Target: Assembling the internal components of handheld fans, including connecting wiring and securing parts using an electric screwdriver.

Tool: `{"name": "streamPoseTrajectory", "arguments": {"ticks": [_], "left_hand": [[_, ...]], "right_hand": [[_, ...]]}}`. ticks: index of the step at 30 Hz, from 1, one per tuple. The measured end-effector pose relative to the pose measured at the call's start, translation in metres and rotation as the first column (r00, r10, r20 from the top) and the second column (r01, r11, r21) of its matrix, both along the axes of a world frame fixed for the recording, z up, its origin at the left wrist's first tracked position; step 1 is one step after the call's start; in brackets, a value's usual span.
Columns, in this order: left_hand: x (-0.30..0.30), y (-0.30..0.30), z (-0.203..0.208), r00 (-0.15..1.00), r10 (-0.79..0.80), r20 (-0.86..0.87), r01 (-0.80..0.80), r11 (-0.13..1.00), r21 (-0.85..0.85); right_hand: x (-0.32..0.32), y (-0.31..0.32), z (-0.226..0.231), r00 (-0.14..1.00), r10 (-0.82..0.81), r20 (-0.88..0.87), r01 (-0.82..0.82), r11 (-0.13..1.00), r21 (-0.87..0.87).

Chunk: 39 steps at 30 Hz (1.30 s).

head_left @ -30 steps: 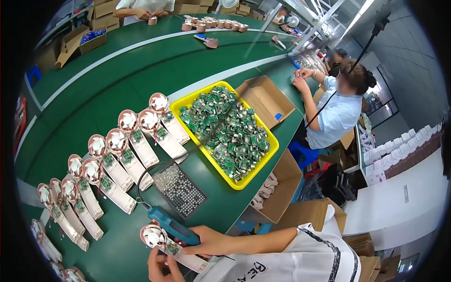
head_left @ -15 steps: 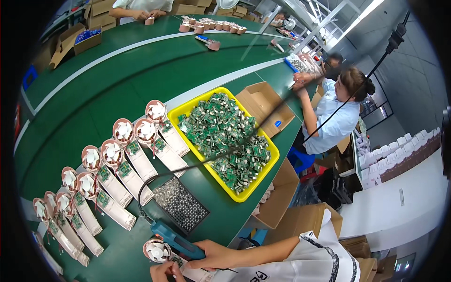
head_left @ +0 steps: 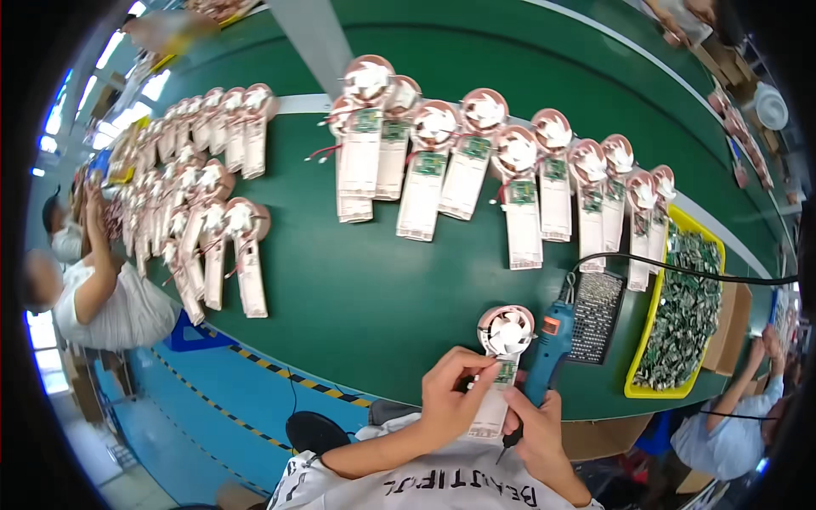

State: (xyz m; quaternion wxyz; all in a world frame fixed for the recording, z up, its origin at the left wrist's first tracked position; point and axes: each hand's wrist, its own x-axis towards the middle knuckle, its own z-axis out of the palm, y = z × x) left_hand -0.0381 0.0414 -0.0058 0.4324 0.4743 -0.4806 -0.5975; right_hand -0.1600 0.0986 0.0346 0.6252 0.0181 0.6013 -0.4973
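Observation:
In front of me lies an opened handheld fan housing (head_left: 490, 416), pale pink, with a white fan wheel (head_left: 509, 332) in a round frame at its far end. A small green circuit board (head_left: 506, 371) sits in the housing below the wheel. My left hand (head_left: 449, 398) is closed at the board's left edge, fingertips and thumb on the housing. My right hand (head_left: 541, 429) is wrapped round a teal electric screwdriver (head_left: 552, 344), its bit pointing back toward me. The right thumb lies against the housing's right side.
A black perforated screw tray (head_left: 597, 319) and a yellow bin (head_left: 631, 384) of circuit boards stand to the right. A row of similar fan housings (head_left: 418, 195) lies beyond, more (head_left: 248, 280) at left. The screwdriver's cable (head_left: 680, 270) runs right. Co-workers sit at both sides.
The view has swung left, so the fan rows and left co-worker show. My right hand keeps the screwdriver. My left hand now shows fully, fingers at the circuit board.

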Motion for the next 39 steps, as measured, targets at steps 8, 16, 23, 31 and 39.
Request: {"name": "streamPoseTrajectory", "arguments": {"ticks": [8,16,23,31,39], "left_hand": [[0.011,-0.017,0.019,0.974,0.181,-0.135,-0.192,0.978,-0.078],[0.022,-0.138,0.051,0.975,0.221,-0.020,-0.213,0.905,-0.369],[0.016,-0.172,0.062,0.959,0.279,-0.046,-0.275,0.883,-0.380],[0.027,-0.244,0.051,0.834,0.436,0.340,-0.090,0.713,-0.695],[0.041,-0.277,0.054,0.685,0.484,0.545,0.187,0.606,-0.773]], "right_hand": [[0.019,-0.027,0.011,0.994,0.073,-0.086,-0.089,0.975,-0.204],[0.025,-0.144,0.025,0.989,0.125,-0.078,-0.147,0.851,-0.504],[0.035,-0.185,0.018,0.997,0.037,-0.062,-0.065,0.845,-0.531],[0.047,-0.254,0.004,0.930,-0.094,-0.356,-0.135,0.811,-0.569],[0.048,-0.300,-0.031,0.830,-0.131,-0.542,-0.212,0.824,-0.525]]}}
